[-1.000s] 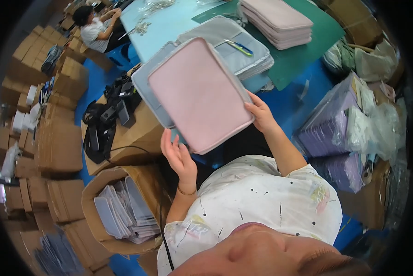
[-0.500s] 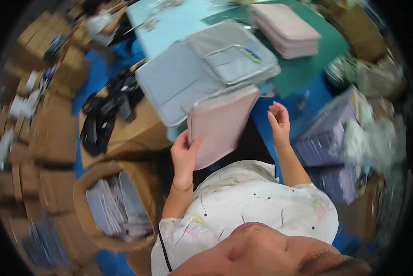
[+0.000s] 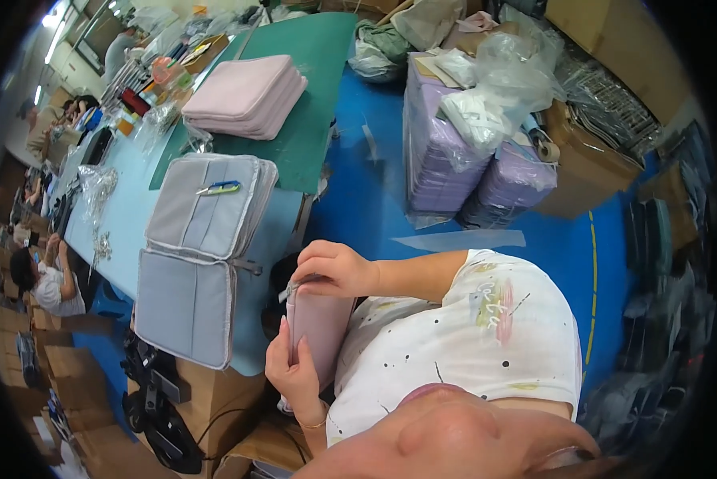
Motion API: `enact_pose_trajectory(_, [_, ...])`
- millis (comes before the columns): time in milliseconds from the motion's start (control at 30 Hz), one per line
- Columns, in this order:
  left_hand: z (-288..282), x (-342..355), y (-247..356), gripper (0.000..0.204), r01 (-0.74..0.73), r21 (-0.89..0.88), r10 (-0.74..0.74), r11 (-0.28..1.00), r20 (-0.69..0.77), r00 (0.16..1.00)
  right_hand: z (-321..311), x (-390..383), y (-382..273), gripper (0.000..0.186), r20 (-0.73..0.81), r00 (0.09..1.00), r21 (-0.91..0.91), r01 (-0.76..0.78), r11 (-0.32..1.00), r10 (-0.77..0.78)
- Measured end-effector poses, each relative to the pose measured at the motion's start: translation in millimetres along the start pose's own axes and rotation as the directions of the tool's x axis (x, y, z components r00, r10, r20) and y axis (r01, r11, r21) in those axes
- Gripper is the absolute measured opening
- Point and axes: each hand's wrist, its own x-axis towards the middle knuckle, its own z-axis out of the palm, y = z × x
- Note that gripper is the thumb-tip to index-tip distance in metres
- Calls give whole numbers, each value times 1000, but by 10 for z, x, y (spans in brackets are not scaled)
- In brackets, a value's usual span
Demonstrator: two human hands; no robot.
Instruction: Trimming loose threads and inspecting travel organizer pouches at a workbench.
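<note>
A pink padded case (image 3: 322,327) stands on its edge close against my front. My left hand (image 3: 294,375) grips it low on its side, thumb on the near face. Over its upper corner my right hand (image 3: 336,270) is bent with the fingers closed on the edge; what lies under the fingertips is partly hidden. On the table left of my hands, an opened grey padded case (image 3: 184,307) lies spread on a stack of others. A small blue-and-green hand tool (image 3: 219,188) rests on its far half.
Several pink cases (image 3: 238,88) are stacked on a green mat (image 3: 318,56) at the table's far end. Wrapped purple stacks (image 3: 446,160) stand on the blue floor (image 3: 358,215) to the right. Black bags (image 3: 162,407) lie by a carton at lower left. Other people sit beyond the table.
The view has turned right. The pink case has come in toward my body and stands more upright. My right hand, free before, has closed on its upper edge.
</note>
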Motion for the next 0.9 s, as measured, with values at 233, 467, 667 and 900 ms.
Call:
enact_pose_trajectory(233, [112,17,-153,41,84,31,-86,996,56,995,45,-144,41,12,152,987,-339,5,941,49])
enact_pose_trajectory(467, [48,-28,-265,38,-31,25,30,999,15,999,247,-205,91,17,336,680,506,-714,484,652])
enact_pose_trajectory(667, [85,-86,-237,34,-11,-22,11,1000,-29,1000,-8,-42,81,18,536,547,415,-834,363,643])
enact_pose_trajectory(900, [35,-121,-181,34,61,-59,-62,996,-20,998,-260,287,374,39,704,691,242,-450,860,164])
